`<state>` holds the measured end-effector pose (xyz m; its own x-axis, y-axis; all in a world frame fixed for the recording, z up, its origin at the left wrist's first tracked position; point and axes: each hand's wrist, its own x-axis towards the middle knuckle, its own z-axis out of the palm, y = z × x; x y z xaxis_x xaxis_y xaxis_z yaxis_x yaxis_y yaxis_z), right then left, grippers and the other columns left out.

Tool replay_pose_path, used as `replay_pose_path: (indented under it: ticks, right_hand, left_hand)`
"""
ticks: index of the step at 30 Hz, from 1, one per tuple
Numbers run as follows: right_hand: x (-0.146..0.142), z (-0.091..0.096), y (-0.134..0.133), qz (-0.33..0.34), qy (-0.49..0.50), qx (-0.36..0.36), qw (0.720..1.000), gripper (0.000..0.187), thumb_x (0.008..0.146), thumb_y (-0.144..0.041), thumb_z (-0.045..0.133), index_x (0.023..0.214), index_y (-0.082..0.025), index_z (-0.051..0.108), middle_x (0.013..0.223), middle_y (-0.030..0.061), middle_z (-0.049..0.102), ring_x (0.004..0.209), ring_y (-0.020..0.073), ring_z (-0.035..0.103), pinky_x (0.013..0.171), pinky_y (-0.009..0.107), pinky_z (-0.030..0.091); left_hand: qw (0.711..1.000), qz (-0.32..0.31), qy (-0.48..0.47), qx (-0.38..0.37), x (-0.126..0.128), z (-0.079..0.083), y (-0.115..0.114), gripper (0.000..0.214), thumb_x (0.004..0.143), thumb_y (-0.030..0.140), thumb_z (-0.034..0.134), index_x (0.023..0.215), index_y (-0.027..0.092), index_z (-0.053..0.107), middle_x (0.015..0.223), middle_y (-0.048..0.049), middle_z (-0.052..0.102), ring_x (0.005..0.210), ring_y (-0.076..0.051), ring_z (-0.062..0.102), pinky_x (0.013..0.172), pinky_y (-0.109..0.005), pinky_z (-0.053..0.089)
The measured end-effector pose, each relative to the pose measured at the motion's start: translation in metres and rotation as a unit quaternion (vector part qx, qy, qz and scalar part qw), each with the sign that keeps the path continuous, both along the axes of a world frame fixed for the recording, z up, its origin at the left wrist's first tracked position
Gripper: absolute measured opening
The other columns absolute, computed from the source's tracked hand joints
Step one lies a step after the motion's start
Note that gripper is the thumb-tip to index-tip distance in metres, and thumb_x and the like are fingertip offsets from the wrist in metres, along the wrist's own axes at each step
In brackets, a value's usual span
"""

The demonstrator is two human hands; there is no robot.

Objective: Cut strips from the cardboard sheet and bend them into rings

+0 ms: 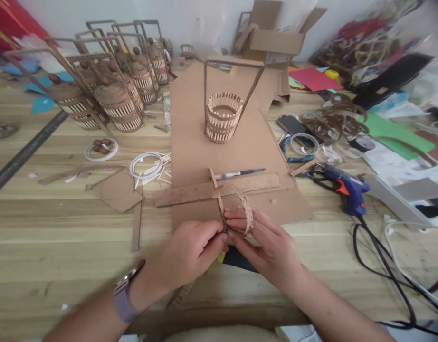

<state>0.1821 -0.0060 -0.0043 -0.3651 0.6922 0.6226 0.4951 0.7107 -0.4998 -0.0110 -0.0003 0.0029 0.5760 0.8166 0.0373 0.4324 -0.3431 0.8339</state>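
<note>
A narrow cardboard strip (220, 205) stands on edge in front of me, and one peeled, curling length of it arches over to the right. My left hand (199, 244) is closed, thumb and forefinger pinching the strip's near end. My right hand (265, 240) is closed at the same end from the other side, fingers pressed along the strip, with the curl resting by its fingers. Beneath lie a flat cardboard band (190, 192) and a big cardboard sheet (194, 159). A pen (240, 174) lies just beyond. Part of a dark, yellow-edged object (240, 259) shows below my hands.
Farther back stands a small stick-and-cardboard bucket (222, 118) with a tall handle. Several lidded ones (119, 107) crowd the left. Tape rolls (146, 165), sticks and brown beads (101, 145) lie left. On the right are a blue glue gun (347, 190) with cables and cardboard coils (333, 118).
</note>
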Motion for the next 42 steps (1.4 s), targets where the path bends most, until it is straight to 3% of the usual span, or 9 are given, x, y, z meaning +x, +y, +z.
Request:
replay_pose_path:
  ticks: [8, 17, 23, 32, 37, 42]
  right_hand:
    - [0.0002, -0.0017, -0.0011, -0.002, -0.014, -0.016, 1.000, 0.017, 0.090, -0.013, 0.061, 0.103, -0.024, 0.062, 0.098, 0.0072, 0.077, 0.097, 0.0203, 0.074, 0.089, 0.037, 0.063]
    - [-0.0005, -0.0037, -0.0007, 0.010, -0.025, 0.041, 0.999, 0.019, 0.087, -0.010, 0.062, 0.100, -0.024, 0.063, 0.091, 0.0035, 0.077, 0.087, 0.0189, 0.075, 0.092, 0.038, 0.062]
    - [-0.0027, -0.0045, -0.0041, -0.026, -0.004, 0.053, 0.998, 0.016, 0.088, -0.014, 0.062, 0.097, -0.026, 0.061, 0.088, 0.0023, 0.077, 0.082, 0.0182, 0.075, 0.088, 0.039, 0.062]
    - [-0.0071, -0.0015, -0.0068, -0.073, 0.013, 0.036, 0.997, 0.019, 0.085, -0.008, 0.061, 0.090, -0.026, 0.057, 0.082, -0.0015, 0.075, 0.078, 0.0165, 0.073, 0.084, 0.039, 0.052]
    - [-0.0076, -0.0033, -0.0047, -0.069, 0.049, -0.053, 0.995, 0.013, 0.088, -0.012, 0.059, 0.089, -0.026, 0.059, 0.085, 0.0000, 0.074, 0.082, 0.0167, 0.072, 0.073, 0.031, 0.056]
    - [-0.0067, -0.0046, -0.0061, -0.101, 0.039, -0.089, 0.990, 0.011, 0.088, -0.019, 0.064, 0.095, -0.026, 0.061, 0.088, 0.0005, 0.074, 0.080, 0.0171, 0.071, 0.069, 0.030, 0.055]
  left_hand:
    - [1.000, 0.008, 0.029, 0.002, 0.0004, 0.0010, -0.0009, 0.030, 0.095, 0.025, 0.040, 0.070, 0.020, 0.056, 0.066, -0.0011, 0.066, 0.061, -0.014, 0.060, 0.058, -0.023, 0.039]
    - [0.999, -0.003, 0.023, 0.030, 0.0002, -0.0009, -0.0033, 0.024, 0.093, 0.022, 0.043, 0.070, 0.020, 0.050, 0.062, 0.0009, 0.059, 0.056, -0.012, 0.054, 0.055, -0.023, 0.035]
    - [0.999, -0.023, 0.010, 0.028, 0.0008, 0.0012, -0.0049, 0.024, 0.096, 0.022, 0.041, 0.073, 0.021, 0.050, 0.064, 0.0015, 0.058, 0.059, -0.013, 0.053, 0.057, -0.023, 0.035]
    - [0.994, -0.036, -0.004, 0.106, 0.0011, -0.0009, -0.0056, 0.026, 0.098, 0.018, 0.040, 0.073, 0.020, 0.049, 0.065, 0.0004, 0.060, 0.060, -0.013, 0.053, 0.059, -0.023, 0.035]
    - [0.999, -0.012, -0.006, 0.037, 0.0014, -0.0002, -0.0044, 0.026, 0.097, 0.021, 0.041, 0.073, 0.020, 0.051, 0.067, -0.0001, 0.064, 0.061, -0.013, 0.058, 0.058, -0.023, 0.037]
    - [0.994, 0.082, -0.026, -0.070, 0.0021, -0.0001, -0.0022, 0.027, 0.097, 0.031, 0.043, 0.073, 0.021, 0.051, 0.065, 0.0010, 0.066, 0.058, -0.013, 0.061, 0.056, -0.023, 0.039]
